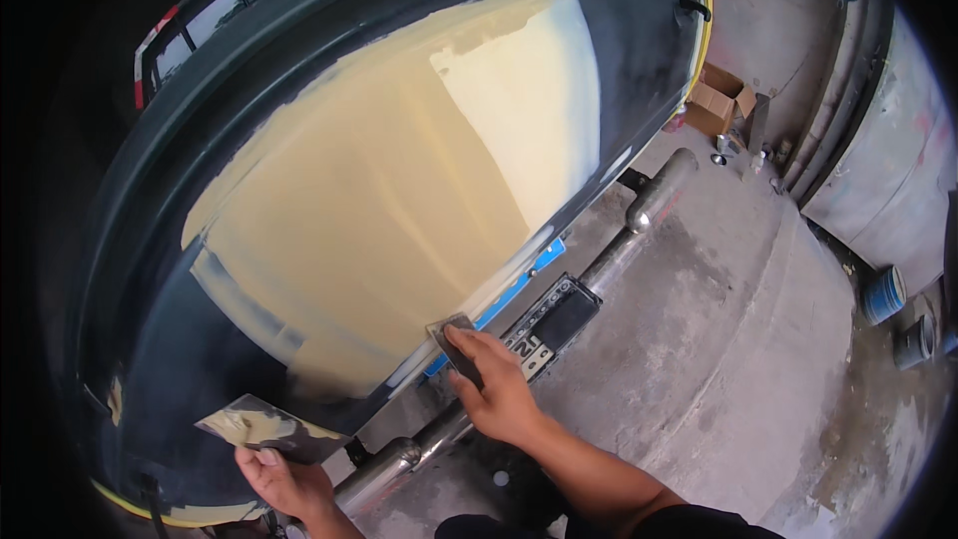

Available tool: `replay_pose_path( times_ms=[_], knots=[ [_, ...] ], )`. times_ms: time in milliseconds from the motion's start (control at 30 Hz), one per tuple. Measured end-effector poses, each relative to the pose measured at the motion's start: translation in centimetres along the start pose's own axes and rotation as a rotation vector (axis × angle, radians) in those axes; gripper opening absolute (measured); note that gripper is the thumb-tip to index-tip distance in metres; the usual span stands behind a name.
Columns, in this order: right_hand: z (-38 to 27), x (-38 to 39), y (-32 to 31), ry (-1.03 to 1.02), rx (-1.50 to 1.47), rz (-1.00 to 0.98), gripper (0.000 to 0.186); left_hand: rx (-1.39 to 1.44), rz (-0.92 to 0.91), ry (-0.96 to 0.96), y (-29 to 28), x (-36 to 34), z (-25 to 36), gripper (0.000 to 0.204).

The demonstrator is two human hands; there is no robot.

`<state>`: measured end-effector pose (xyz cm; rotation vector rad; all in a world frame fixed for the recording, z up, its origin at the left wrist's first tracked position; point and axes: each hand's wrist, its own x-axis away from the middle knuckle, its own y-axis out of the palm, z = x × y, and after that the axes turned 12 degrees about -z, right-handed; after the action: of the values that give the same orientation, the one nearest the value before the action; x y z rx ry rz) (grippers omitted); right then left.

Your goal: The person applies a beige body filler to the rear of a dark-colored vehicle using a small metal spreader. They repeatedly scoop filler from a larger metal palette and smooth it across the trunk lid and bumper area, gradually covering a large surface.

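My left hand [279, 484] grips a flat board [274, 424] with cream paste on it, near the lower left of a dark vehicle panel [639, 60]. A broad patch of beige filler [329, 200] covers much of that panel, with a paler cream area [514, 110] at its right. My right hand [494, 389] is closed on a flat spreader [464, 359] at the patch's lower edge, over a blue strip [509, 294]. My fingers partly hide the spreader.
A chrome bumper bar [659, 195] and a plate holder [559, 319] run below the panel. On the concrete floor at the right are a cardboard box [714, 105], small containers, a blue bucket [880, 294] and a grey bucket [911, 342], beside a large pale panel [878, 130].
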<state>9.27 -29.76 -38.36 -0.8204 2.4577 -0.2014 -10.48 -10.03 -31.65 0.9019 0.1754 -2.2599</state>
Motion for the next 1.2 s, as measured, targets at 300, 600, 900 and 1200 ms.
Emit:
replay_pose_path(
  times_ms=[300, 600, 900, 1200],
  knots=[
    [-12.0, 2.8, -7.8, -0.067, -0.639, -0.497, 0.057, 0.371, 0.091, -0.346, 11.7, -0.3, 8.4, 0.038],
    [-17.7, -13.1, -15.2, 0.166, 0.471, 0.065, 0.058, 0.292, 0.072, -0.45, 8.2, -2.7, 16.3, 0.041],
    [-21.3, -16.5, -9.6, 0.061, 0.734, 0.034, 0.056, 0.232, 0.168, -0.582, 4.6, 1.4, 18.8, 0.037],
    [-20.9, -17.5, -12.8, 0.227, 0.541, 0.158, 0.052, 0.22, 0.135, -0.539, 4.3, 0.3, 19.5, 0.034]
  ],
)
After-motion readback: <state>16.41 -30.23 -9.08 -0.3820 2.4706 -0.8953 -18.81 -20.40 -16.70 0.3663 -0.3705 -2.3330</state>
